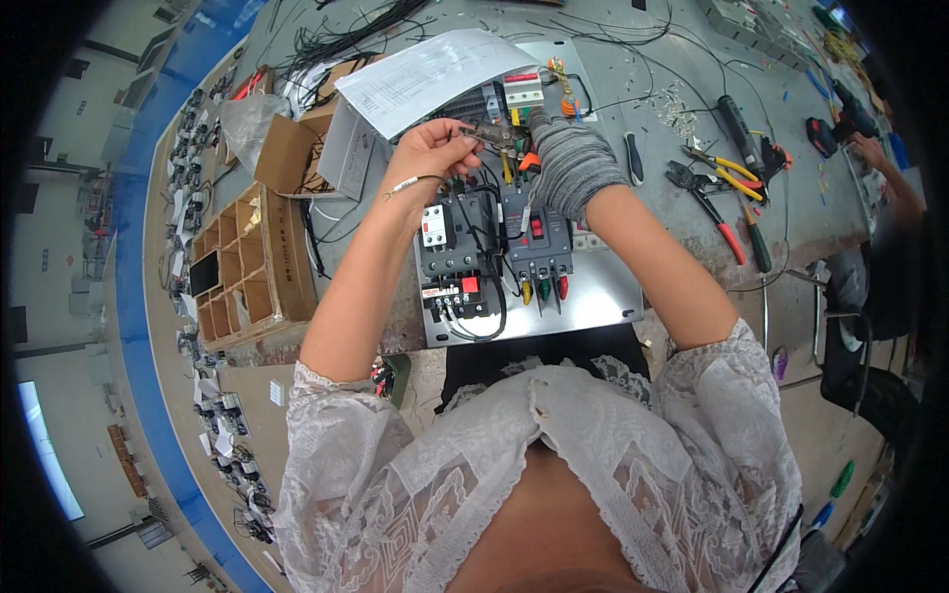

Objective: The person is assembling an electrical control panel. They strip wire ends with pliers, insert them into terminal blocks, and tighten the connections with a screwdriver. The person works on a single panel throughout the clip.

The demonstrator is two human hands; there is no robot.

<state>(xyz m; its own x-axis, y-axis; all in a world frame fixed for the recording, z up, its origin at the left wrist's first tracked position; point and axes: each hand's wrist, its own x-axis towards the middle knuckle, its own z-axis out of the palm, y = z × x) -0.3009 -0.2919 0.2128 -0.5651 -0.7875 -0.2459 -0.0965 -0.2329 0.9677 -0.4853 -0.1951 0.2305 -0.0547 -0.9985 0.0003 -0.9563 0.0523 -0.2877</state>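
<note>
My bare left hand (435, 150) is closed, thumb and fingers pinching a thin wire at the tip of a tool. A wire end with a white sleeve (403, 186) sticks out below that hand, over the wrist. My right hand (573, 163), in a grey striped knit glove, is wrapped round pliers (506, 138) with orange on the handles; their exact kind is hard to make out. Beneath both hands lies a metal mounting plate (593, 296). It carries a contactor (453, 232) with a relay (457, 294) below it, and a dark moulded-case breaker (537, 232).
A printed sheet (435, 79) covers the plate's far left part. To the left stand an open cardboard box (341, 148) and a divided carton (252, 267). Pliers (727, 178), cutters (707, 203) and a screwdriver (634, 158) lie right. Another person's hand (870, 153) is near a drill (840, 124).
</note>
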